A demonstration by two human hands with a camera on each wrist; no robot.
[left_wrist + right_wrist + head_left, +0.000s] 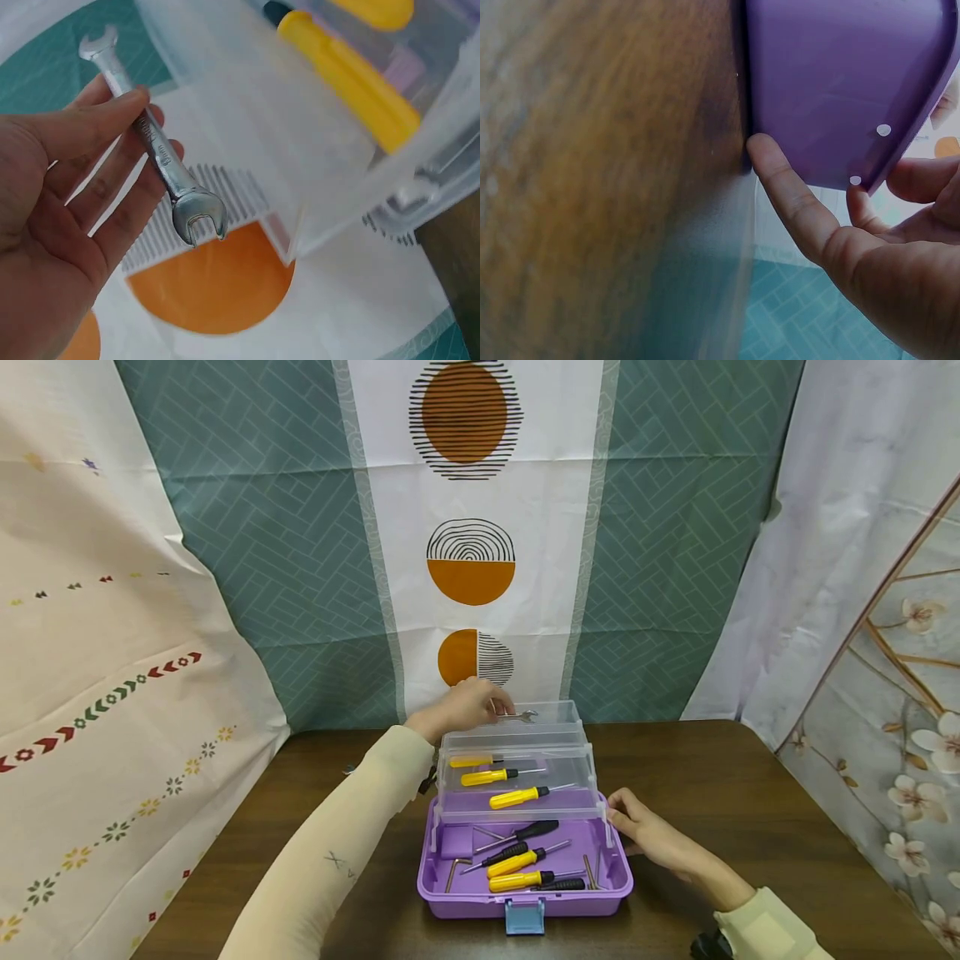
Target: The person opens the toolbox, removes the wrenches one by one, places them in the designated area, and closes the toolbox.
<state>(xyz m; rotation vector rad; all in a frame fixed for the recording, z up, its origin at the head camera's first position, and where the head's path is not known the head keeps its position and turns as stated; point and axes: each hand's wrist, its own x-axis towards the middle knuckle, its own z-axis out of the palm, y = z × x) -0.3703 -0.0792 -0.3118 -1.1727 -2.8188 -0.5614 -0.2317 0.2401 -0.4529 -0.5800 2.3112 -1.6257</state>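
My left hand (467, 702) pinches a silver open-ended wrench (196, 210) between thumb and fingers. In the head view the wrench is up at the top clear tray (558, 714) of a purple toolbox (457, 906). My right hand (651, 835) is at the toolbox's back right corner, with the thumb at the rim and fingers against the outer wall (832, 90). Yellow-handled screwdrivers (517, 797) lie in the middle clear tray (570, 768). Yellow and black screwdrivers (536, 829) and hex keys (452, 874) lie in the purple base.
The toolbox stands on a dark wooden table (352, 877), its blue latch (524, 917) at the front. Behind the table hangs a green and white patterned cloth (300, 552). A small metal object (349, 769) lies left of the box, partly hidden by the left sleeve.
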